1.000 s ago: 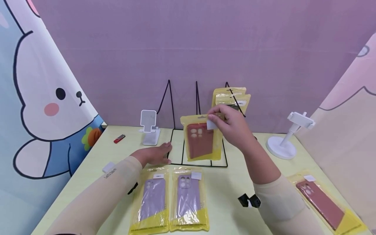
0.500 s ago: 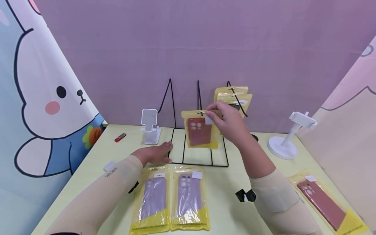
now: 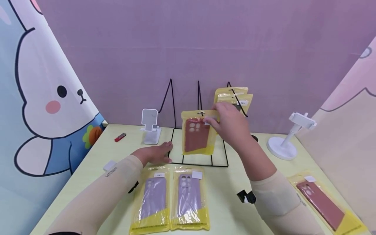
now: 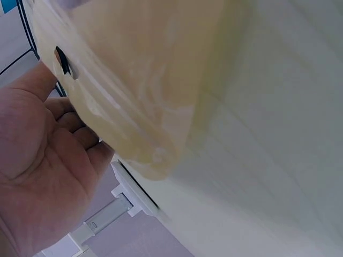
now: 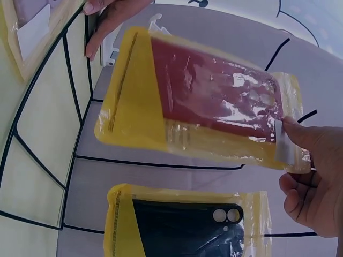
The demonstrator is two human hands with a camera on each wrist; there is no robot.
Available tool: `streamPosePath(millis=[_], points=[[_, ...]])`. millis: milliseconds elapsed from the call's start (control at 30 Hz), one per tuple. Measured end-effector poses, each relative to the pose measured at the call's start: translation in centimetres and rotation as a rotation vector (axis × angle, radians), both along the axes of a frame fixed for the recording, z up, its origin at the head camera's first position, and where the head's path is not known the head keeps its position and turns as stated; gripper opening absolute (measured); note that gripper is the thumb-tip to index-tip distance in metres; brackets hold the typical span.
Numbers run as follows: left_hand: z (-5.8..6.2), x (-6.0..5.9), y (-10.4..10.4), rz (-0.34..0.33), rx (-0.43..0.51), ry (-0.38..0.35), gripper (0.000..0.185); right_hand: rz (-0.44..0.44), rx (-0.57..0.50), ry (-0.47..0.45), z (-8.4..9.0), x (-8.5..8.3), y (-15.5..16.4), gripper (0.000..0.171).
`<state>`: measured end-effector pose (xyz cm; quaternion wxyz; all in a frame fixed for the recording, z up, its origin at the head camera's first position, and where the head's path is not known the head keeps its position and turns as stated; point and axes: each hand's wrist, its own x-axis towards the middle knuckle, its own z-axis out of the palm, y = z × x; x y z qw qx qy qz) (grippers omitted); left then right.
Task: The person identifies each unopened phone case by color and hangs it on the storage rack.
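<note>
My right hand (image 3: pixel 232 124) pinches the upper right corner of a yellow-edged clear bag holding a red phone case (image 3: pixel 196 136). The bag hangs upright at the middle arm of a black wire display rack (image 3: pixel 219 165), and the arm's tip shows at the hanging slot. In the right wrist view the thumb lies by the white label on the phone case bag (image 5: pixel 220 91). My left hand (image 3: pixel 155 154) rests with straight fingers on the rack's left front base corner. Just before it lie two bagged purple phone cases (image 3: pixel 154 197).
On the rack's right arm hang bagged cases (image 3: pixel 248 98), one black (image 5: pixel 187 227). Left stand a white phone stand (image 3: pixel 150 125) and a red USB stick (image 3: pixel 120 137). At right are a white round-based stand (image 3: pixel 282 147) and another bagged red case (image 3: pixel 321 204).
The bagged red case has moved up and back to the middle arm, its slot now at the arm's tip. The right fingers have shifted at its corner. The left hand has stayed still.
</note>
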<state>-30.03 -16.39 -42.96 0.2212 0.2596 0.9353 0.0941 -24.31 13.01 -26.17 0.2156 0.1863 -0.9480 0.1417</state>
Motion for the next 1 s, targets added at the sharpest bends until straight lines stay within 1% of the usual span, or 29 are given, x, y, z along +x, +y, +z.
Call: streamPosePath(millis=[167, 367, 633, 833, 1000], points=[[0.0, 0.2, -0.1, -0.013, 0.002, 0.007, 0.083, 0.003, 0.005, -0.017, 0.3, -0.9, -0.2, 0.046], [0.0, 0.1, -0.1, -0.015, 0.007, 0.006, 0.082, -0.019, 0.022, -0.062, 0.7, -2.6, -0.6, 0.044], [-0.3, -0.1, -0.1, -0.013, -0.014, 0.019, 0.082, -0.077, 0.088, -0.062, 1.0, -5.0, -1.3, 0.041], [-0.3, -0.2, 0.0, -0.001, -0.023, 0.016, 0.082, -0.119, 0.120, -0.107, 1.3, -6.7, -1.8, 0.043], [-0.4, -0.2, 0.0, -0.005, -0.031, 0.023, 0.083, -0.138, 0.152, -0.143, 1.9, -7.9, -2.0, 0.044]])
